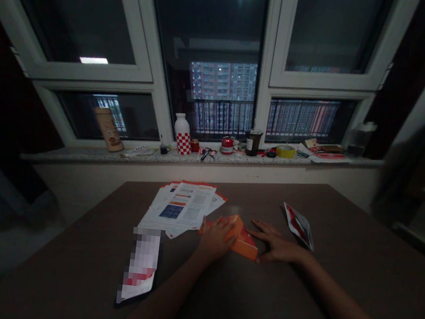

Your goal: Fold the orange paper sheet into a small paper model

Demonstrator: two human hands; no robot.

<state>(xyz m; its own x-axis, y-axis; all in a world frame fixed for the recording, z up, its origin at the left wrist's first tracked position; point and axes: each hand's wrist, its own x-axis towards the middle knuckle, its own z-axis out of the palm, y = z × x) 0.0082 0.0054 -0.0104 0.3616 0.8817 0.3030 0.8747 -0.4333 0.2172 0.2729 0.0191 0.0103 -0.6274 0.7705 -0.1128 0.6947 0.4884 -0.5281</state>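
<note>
An orange angular piece [244, 242], which looks like folded paper, lies on the table between my hands. My left hand [215, 239] rests palm down over its left part with the fingers stretched out, hiding some of it. At its right edge is my right hand [274, 243], fingers spread and fingertips on or close to the orange piece. Printed sheets [179, 209] with orange edges are fanned out beyond my left hand. To the right of my right hand lies a creased white and red packet or folded paper [299, 225].
A phone [140, 269], its screen blurred, lies front left on the brown table [83, 247]. On the windowsill [151, 156] stand a checkered bottle [183, 134], a tan tumbler [109, 130], a dark cup [253, 142], a roll of yellow tape [285, 151] and several small items.
</note>
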